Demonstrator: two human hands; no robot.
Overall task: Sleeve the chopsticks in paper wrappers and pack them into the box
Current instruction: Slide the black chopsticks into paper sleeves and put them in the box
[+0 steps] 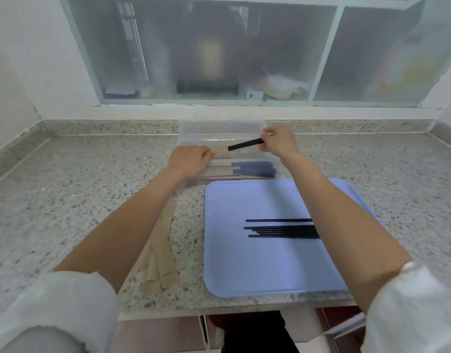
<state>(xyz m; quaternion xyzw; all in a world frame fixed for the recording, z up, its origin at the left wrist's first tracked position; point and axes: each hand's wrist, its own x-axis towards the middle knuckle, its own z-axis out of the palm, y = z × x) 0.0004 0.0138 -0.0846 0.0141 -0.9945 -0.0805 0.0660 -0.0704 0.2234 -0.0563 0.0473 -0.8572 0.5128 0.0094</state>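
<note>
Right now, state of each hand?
Left hand: closed on the tan paper wrapper.
Right hand: pinching the black chopsticks, half-sleeved in that wrapper, above the clear plastic box.

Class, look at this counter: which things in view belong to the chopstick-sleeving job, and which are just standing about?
Belongs to the job:
sleeved pair held by left hand and right hand
clear box
loose chopsticks
blue tray
spare wrappers

Just about:
blurred items behind frosted window
</note>
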